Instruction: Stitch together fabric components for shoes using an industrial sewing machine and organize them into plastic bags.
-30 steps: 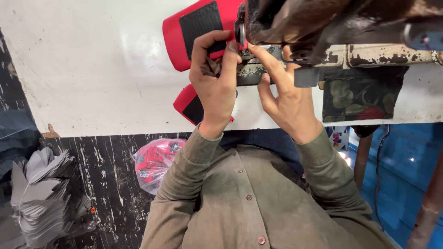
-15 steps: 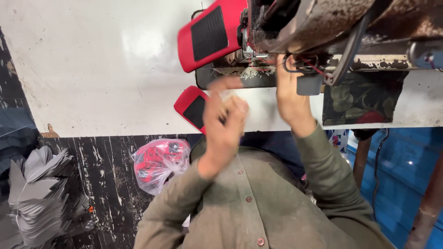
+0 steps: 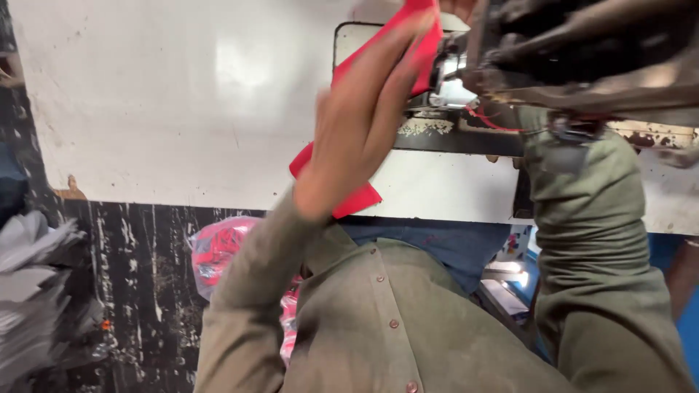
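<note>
My left hand [image 3: 357, 124] is raised over the white table [image 3: 182, 109], fingers stretched together along a red padded piece [image 3: 416, 29] that it holds up beside the needle area of the dark sewing machine [image 3: 582, 51]. A second red piece [image 3: 358, 201] lies at the table's near edge, under my wrist. My right arm in its olive sleeve [image 3: 582, 218] reaches up beneath the machine head. My right hand is hidden behind the machine, so its grip cannot be seen.
A red and pink plastic bag [image 3: 218, 255] sits on the floor below the table edge. A stack of grey cut pieces [image 3: 36, 291] lies at the left. Blue items [image 3: 510, 276] show under the table on the right.
My left hand has gone from hovering near the table's near edge up to the red piece at the machine. The view has closed in on the machine. My right hand has slipped out of sight.
</note>
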